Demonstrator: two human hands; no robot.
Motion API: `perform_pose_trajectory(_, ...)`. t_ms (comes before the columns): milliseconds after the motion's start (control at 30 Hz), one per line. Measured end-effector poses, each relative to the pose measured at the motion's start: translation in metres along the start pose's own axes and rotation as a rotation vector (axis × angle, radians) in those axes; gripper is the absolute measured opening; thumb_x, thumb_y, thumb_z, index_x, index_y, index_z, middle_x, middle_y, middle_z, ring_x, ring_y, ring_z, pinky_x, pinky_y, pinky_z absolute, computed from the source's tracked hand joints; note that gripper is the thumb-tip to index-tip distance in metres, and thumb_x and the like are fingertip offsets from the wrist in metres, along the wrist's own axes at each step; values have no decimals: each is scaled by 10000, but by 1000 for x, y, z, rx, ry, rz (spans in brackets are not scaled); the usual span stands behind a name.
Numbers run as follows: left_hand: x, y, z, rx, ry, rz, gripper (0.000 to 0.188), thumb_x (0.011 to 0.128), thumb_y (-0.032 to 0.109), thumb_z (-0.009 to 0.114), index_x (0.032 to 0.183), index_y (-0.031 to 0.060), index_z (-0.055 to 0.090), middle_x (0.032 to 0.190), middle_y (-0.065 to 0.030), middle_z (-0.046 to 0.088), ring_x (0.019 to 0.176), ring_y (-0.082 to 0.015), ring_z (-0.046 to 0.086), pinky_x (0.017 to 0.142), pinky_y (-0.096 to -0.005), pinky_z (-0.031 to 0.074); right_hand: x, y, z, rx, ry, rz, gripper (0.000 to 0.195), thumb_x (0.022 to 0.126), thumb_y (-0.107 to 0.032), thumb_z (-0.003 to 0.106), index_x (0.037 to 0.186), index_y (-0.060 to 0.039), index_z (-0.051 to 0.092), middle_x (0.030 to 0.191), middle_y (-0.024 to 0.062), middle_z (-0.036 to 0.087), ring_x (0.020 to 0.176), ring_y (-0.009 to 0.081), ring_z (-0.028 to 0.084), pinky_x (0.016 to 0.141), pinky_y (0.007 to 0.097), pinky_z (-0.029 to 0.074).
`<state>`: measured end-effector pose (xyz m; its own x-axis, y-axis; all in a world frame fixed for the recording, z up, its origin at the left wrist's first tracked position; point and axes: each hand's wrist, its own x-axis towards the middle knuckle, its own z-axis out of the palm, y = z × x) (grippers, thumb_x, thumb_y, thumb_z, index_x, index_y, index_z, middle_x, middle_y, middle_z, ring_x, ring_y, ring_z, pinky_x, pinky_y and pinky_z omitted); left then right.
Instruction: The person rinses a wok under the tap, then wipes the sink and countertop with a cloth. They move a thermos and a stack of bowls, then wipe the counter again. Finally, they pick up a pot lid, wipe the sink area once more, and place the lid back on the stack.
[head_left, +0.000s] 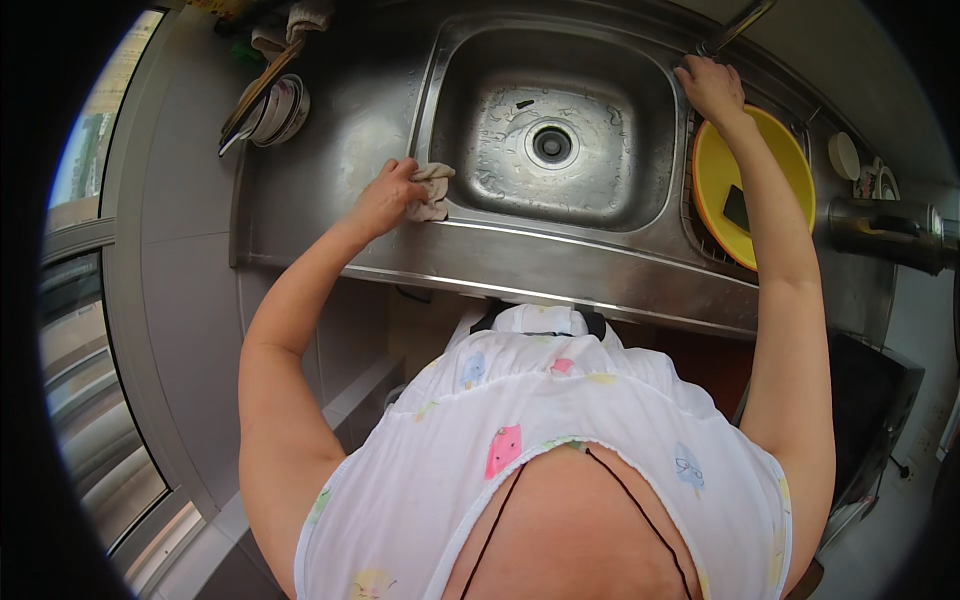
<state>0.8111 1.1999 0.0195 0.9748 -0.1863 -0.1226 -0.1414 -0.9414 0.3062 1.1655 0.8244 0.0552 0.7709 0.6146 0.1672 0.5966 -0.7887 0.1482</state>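
My left hand (386, 196) grips a crumpled beige cloth (430, 193) at the near left corner of the sink's rim. The stainless steel sink (510, 180) has water drops on its floor and a round drain strainer (552, 143) in the middle. A small dark scrap (525, 104) lies up and left of the drain. At the far right corner, my right hand (712, 88) is by the base of the metal faucet (735, 28). Its fingers point away from me, and their tips are partly hidden, so whether they hold anything is unclear.
Under my right forearm sits a yellow basin (776, 161) with a dark flat object (736, 208) in it. Stacked bowls (285, 111) stand at the left with chopsticks (262, 90) across them. A metal kettle (885, 229) and a small white bowl (844, 156) are at the right.
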Motion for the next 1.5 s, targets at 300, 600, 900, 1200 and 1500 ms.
perform_pose_trajectory(300,120,1,-4,-455,517,-252,290,761,97,626,1039,122,700,915,-154,617,896,-324,573,817,-381,476,-22,19,19,-64,-204,80,311,877,-312,541,847,-39,688,860,186,681,862,326,657,928,438,446)
perform_pose_trajectory(600,239,115,-36,-1171,192,-81,366,957,326,528,1143,26,628,896,-26,645,811,-108,562,759,-257,463,-46,-53,4,624,84,153,433,840,-209,591,1239,-55,527,1095,179,620,1009,356,599,890,403,471)
perform_pose_trajectory(900,288,134,-40,-944,67,-261,390,917,384,567,1023,20,662,930,-90,647,868,-159,563,772,-322,454,-31,-48,46,1044,88,310,625,707,-129,720,1293,-72,510,1175,143,588,1080,253,589,943,334,450)
perform_pose_trajectory(1200,265,113,-46,-1311,-8,12,458,762,295,773,1087,23,599,961,-56,654,883,-142,612,780,-286,481,-20,-69,20,1491,-292,198,285,788,-100,668,1060,-19,638,897,25,641,860,120,577,817,269,443)
perform_pose_trajectory(1500,251,97,-16,-704,20,61,365,734,243,688,1009,10,629,964,-145,654,899,-270,629,809,-352,483,0,-78,-17,1806,-196,376,169,829,-197,661,911,-56,613,830,28,620,749,123,580,674,264,456)
